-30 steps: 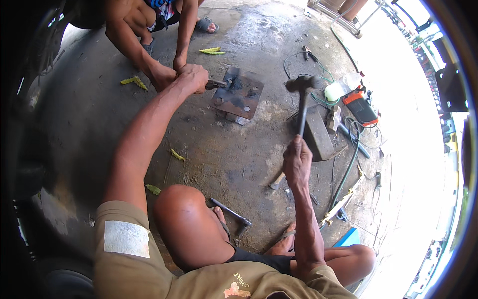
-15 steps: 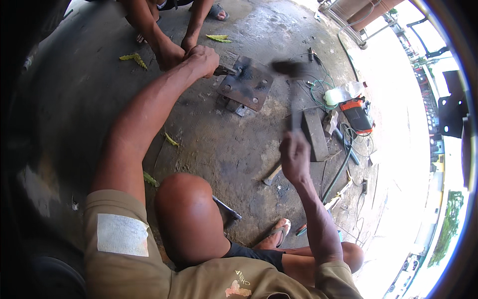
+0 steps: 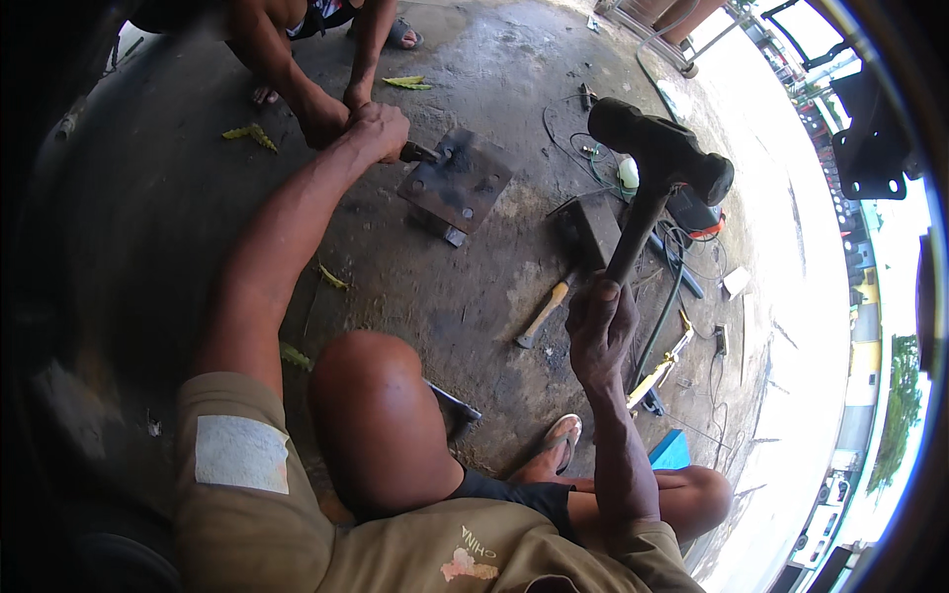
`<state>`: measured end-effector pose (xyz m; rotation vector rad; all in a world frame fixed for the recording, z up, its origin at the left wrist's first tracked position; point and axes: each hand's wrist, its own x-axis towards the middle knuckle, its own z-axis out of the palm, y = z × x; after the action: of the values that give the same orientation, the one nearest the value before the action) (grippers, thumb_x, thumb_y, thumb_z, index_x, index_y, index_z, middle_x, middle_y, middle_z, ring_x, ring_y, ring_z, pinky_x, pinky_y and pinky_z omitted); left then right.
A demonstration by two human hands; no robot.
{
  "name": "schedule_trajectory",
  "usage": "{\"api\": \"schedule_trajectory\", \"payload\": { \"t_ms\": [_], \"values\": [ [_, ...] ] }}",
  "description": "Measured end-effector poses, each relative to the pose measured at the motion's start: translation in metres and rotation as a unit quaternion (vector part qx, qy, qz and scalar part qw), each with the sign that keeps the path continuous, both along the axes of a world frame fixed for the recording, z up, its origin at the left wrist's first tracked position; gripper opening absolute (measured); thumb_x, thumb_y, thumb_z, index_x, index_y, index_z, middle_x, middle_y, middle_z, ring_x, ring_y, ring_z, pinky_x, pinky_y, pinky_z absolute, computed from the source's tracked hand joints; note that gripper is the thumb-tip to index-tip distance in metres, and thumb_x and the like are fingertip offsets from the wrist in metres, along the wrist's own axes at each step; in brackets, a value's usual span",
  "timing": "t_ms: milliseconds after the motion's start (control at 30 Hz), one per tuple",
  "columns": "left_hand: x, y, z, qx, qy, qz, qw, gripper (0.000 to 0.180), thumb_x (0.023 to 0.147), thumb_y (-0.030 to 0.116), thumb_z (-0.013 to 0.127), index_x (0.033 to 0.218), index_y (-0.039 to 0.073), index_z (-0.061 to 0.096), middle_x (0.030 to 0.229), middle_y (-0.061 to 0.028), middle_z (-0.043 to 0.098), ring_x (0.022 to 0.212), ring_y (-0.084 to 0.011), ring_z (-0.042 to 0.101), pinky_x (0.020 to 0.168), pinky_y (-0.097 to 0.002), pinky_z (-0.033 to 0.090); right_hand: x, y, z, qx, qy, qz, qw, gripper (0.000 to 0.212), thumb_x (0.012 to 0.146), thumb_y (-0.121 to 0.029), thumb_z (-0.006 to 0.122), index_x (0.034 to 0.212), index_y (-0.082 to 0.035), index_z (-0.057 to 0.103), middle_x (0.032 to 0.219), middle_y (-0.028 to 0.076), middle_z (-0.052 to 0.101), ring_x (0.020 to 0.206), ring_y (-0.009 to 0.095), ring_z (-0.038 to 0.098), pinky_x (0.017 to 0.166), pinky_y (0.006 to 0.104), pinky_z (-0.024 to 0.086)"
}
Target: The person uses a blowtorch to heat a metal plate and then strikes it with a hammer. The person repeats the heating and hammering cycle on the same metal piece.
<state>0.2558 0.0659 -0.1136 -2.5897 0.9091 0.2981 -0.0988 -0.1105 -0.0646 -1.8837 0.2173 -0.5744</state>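
Hammer (image 3: 660, 158) hangs raised in the right hand (image 3: 601, 331), fist wrapped around its handle. Left hand (image 3: 381, 128) clenches a chisel (image 3: 423, 153) against the steel plate (image 3: 457, 183); a skewed blow could crush those knuckles or the co-worker's hands (image 3: 326, 114) touching them.

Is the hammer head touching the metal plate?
Apart. The head view shows the hammer head raised in the right hand, off the metal plate.

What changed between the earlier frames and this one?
The right hand has swung the dark-headed sledgehammer up toward the camera, grip unchanged. The left hand stays clamped on the short dark tool against the square metal plate; another person's hands remain alongside.
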Motion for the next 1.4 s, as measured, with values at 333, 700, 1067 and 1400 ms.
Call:
{"api": "schedule_trajectory", "payload": {
  "t_ms": [333,700,1067,1400],
  "values": [
    [-0.019,-0.002,0.005,-0.061,-0.038,0.027,0.997,0.028,0.075,0.013,0.069,0.098,0.001,0.076,0.104,-0.0201,0.073,0.104,-0.0323,0.07,0.085,-0.041,0.058,0.03,-0.039,-0.01,-0.221,0.31,0.083,0.921,0.055,0.101,-0.052,0.049,0.087,0.0,0.059,0.057,0.012,0.051,0.05,0.02,0.049,0.053,0.0418,0.04],
    [-0.049,-0.018,0.026,0.056,-0.014,0.106,0.993,0.032,0.072,0.016,0.074,0.101,0.002,0.076,0.108,-0.0182,0.073,0.107,-0.0341,0.069,0.084,-0.0471,0.057,-0.042,-0.155,0.022,-0.273,0.322,0.077,0.903,0.062,0.1,-0.057,0.048,0.089,0.002,0.064,0.06,0.008,0.049,0.058,0.017,0.049,0.056,0.0394,0.039],
    [-0.147,-0.041,0.048,0.091,0.152,0.166,0.97,0.044,0.081,0.03,0.073,0.117,0.005,0.071,0.125,-0.0156,0.067,0.119,-0.0336,0.062,0.099,-0.048,0.049,-0.117,-0.144,-0.114,0.15,0.432,-0.002,0.889,0.05,0.098,-0.051,0.056,0.084,-0.004,0.057,0.057,-0.004,0.042,0.046,0.008,0.038,0.042,0.0278,0.03],
    [-0.156,0.033,0.003,-0.201,0.069,0.131,0.968,0.044,0.074,0.038,0.076,0.087,-0.004,0.073,0.079,-0.027,0.068,0.084,-0.0384,0.07,0.079,-0.045,0.054,-0.089,-0.131,-0.118,0.217,0.407,0.024,0.887,0.048,0.099,-0.051,0.055,0.085,-0.005,0.056,0.062,-0.001,0.047,0.049,0.01,0.04,0.045,0.0284,0.033]
  ]
}}
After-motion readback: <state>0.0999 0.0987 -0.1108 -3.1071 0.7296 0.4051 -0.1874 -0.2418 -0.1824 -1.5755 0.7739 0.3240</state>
